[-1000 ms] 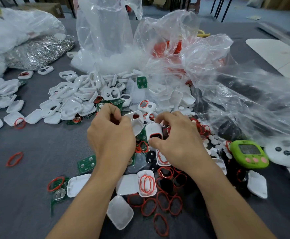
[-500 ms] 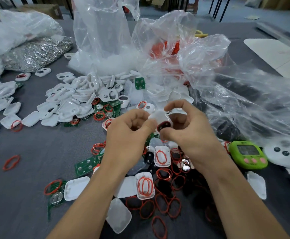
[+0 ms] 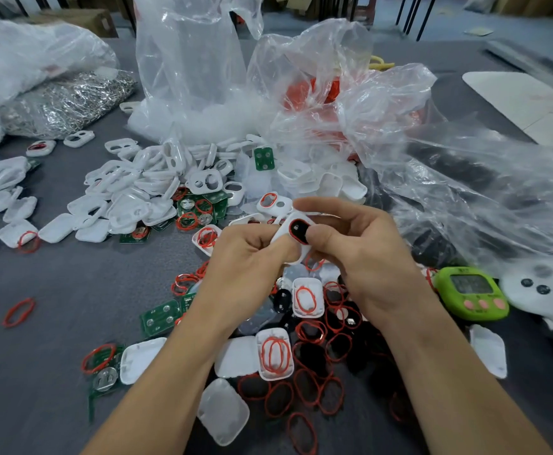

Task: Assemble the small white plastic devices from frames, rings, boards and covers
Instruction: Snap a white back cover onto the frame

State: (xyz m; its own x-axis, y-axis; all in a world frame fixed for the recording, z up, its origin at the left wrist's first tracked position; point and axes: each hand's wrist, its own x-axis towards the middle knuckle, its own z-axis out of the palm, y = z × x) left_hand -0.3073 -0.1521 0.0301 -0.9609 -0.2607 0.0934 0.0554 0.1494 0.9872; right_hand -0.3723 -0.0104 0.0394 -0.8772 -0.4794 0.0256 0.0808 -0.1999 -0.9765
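White frames (image 3: pixel 130 195), red rings (image 3: pixel 304 390), green boards (image 3: pixel 160 318), a lime-green timer (image 3: pixel 472 292) with pink buttons, grey table (image 3: pixel 55 297).

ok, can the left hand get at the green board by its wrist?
Probably not yet: left hand and right hand both grip the white frame. The green board itself lies uncovered.

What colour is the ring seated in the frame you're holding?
Red: the ring sits in the white frame. The head view shows it best.
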